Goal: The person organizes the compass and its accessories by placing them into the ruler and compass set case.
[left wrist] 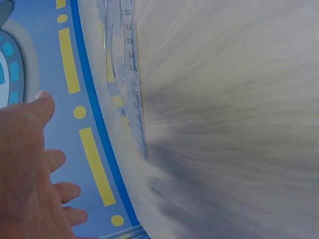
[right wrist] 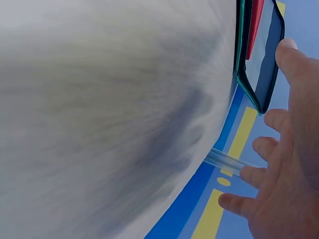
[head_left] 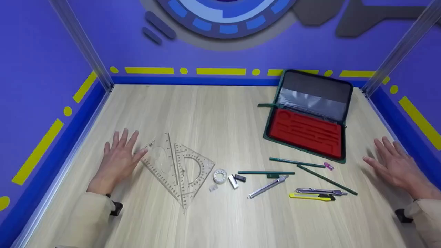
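My left hand (head_left: pixel 119 160) is spread with straight fingers, its thumb beside a clear set square (head_left: pixel 161 177). That set square also shows in the left wrist view (left wrist: pixel 135 84), past the thumb. A second clear set square (head_left: pixel 208 165) with a protractor arc overlaps it. On the far right, my right hand (head_left: pixel 396 167) has its fingers apart and holds nothing. Nearest to it are a dark green pencil (head_left: pixel 327 179), a pink sharpener (head_left: pixel 329 166) and an opened zip case (head_left: pixel 305 136) with a red moulded insert. The case's edge (right wrist: pixel 241 50) appears in the right wrist view.
Mid-table lie a white ring (head_left: pixel 219 176), a white eraser (head_left: pixel 233 182), a small dark block (head_left: pixel 240 178) and a silver compass (head_left: pixel 267 187). Two more green pencils (head_left: pixel 297 162) (head_left: pixel 255 172), a metal drawing tool (head_left: pixel 318 191) and a yellow utility knife (head_left: pixel 308 196) lie rightward. Blue walls surround the table.
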Action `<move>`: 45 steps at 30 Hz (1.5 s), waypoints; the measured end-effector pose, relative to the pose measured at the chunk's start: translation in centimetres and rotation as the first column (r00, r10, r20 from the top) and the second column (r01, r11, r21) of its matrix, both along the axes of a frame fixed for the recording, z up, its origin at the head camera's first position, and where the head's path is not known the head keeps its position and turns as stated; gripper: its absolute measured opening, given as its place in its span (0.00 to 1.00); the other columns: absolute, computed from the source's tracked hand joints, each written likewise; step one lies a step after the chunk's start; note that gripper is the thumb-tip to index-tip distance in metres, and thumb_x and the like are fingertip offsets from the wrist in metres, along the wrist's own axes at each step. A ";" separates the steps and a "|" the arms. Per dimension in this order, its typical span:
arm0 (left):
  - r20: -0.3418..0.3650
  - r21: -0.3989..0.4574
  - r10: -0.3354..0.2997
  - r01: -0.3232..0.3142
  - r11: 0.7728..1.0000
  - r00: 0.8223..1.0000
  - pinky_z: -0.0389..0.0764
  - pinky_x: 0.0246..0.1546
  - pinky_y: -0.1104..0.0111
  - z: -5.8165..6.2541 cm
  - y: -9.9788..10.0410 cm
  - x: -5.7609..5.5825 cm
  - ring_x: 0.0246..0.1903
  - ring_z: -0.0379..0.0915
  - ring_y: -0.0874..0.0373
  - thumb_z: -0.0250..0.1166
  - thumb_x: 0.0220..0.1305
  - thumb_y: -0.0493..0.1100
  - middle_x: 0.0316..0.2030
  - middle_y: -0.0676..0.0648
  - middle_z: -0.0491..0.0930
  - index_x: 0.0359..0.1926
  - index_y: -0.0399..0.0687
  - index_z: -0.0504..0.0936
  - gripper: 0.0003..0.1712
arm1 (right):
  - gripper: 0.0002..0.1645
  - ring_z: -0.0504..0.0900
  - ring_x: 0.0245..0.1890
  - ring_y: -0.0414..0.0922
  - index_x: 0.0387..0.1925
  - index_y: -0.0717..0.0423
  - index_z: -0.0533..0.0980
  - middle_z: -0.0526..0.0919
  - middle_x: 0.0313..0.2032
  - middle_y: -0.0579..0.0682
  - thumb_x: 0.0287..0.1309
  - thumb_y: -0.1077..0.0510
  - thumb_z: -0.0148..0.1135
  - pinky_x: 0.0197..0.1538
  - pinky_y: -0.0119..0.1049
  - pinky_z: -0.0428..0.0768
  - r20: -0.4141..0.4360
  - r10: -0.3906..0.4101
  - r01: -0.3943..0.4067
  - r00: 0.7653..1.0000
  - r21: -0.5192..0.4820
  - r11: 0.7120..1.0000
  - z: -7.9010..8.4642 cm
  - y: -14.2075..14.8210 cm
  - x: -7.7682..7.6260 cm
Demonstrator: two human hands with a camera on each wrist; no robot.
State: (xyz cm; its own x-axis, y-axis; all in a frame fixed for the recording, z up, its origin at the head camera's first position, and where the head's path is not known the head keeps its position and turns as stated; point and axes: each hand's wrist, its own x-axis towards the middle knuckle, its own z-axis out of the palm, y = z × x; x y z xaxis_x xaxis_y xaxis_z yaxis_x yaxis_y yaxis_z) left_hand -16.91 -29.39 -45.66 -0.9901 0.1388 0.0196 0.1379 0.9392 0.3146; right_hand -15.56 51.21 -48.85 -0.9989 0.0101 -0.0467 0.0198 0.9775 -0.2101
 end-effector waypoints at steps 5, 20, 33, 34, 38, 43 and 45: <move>0.005 0.003 0.002 -0.002 1.000 1.000 0.36 0.68 0.27 0.1 0.1 0.0 0.77 0.28 0.26 0.50 0.80 0.64 0.78 0.25 0.40 0.81 0.38 0.51 0.45 | 0.56 0.27 0.74 0.75 0.79 0.68 0.38 0.36 0.76 0.76 0.76 0.30 0.43 0.68 0.75 0.30 -0.021 0.007 -0.007 1.000 0.006 1.000 0.2 -0.1 -0.2; -0.028 0.021 -0.028 0.028 0.999 0.999 0.35 0.72 0.34 1.5 3.9 -1.1 0.78 0.28 0.30 0.56 0.79 0.57 0.79 0.28 0.40 0.81 0.40 0.52 0.42 | 0.53 0.39 0.74 0.77 0.78 0.70 0.44 0.42 0.75 0.78 0.77 0.33 0.46 0.68 0.76 0.41 0.022 0.008 -0.006 1.000 -0.095 0.995 1.2 -3.1 -1.7; -0.213 0.110 -0.192 0.219 0.969 0.958 0.72 0.64 0.49 1.5 15.7 -4.5 0.61 0.76 0.41 0.66 0.73 0.47 0.62 0.38 0.79 0.64 0.42 0.79 0.24 | 0.52 0.65 0.62 0.76 0.72 0.76 0.57 0.62 0.65 0.80 0.75 0.34 0.53 0.63 0.74 0.62 0.130 0.041 -0.026 0.991 -0.115 0.993 2.7 -5.3 -3.2; -0.219 0.098 -0.206 0.232 0.968 0.954 0.74 0.63 0.49 1.4 16.6 -4.7 0.60 0.77 0.42 0.66 0.73 0.47 0.61 0.38 0.79 0.63 0.42 0.80 0.23 | 0.51 0.67 0.60 0.76 0.72 0.77 0.58 0.63 0.64 0.80 0.75 0.35 0.54 0.62 0.73 0.64 0.123 0.041 -0.027 0.992 -0.111 0.993 2.8 -5.5 -3.3; -0.249 0.065 -0.242 0.265 0.962 0.938 0.80 0.55 0.52 1.3 19.9 -4.8 0.55 0.81 0.44 0.65 0.74 0.46 0.57 0.39 0.83 0.60 0.43 0.83 0.19 | 0.44 0.70 0.59 0.75 0.68 0.79 0.63 0.69 0.61 0.79 0.75 0.42 0.58 0.61 0.72 0.67 0.087 0.025 -0.018 0.996 -0.087 0.996 3.0 -5.7 -3.8; -0.287 0.088 -0.232 0.267 0.960 0.929 0.85 0.43 0.56 1.9 23.2 -4.9 0.44 0.85 0.49 0.65 0.74 0.44 0.49 0.43 0.86 0.55 0.43 0.85 0.15 | 0.39 0.68 0.60 0.76 0.66 0.78 0.65 0.69 0.60 0.80 0.74 0.46 0.58 0.62 0.72 0.66 0.115 -0.024 0.035 0.993 -0.091 0.995 3.1 -5.5 -4.4; -0.284 0.093 -0.232 0.267 0.959 0.930 0.84 0.40 0.58 1.9 24.2 -5.1 0.41 0.85 0.51 0.65 0.74 0.44 0.48 0.44 0.86 0.55 0.44 0.86 0.14 | 0.40 0.67 0.60 0.76 0.67 0.78 0.64 0.68 0.60 0.80 0.75 0.46 0.58 0.62 0.72 0.66 0.145 -0.037 0.052 0.989 -0.101 0.993 3.1 -5.3 -4.5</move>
State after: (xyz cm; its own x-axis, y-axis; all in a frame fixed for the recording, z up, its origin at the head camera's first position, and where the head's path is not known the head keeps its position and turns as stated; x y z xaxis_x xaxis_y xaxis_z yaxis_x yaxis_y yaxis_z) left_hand -21.99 -5.17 -43.73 -0.8792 0.3594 0.3128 0.4582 0.8178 0.3483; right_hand -20.02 45.87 -45.79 -0.9805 0.0424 -0.1917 0.1002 0.9477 -0.3029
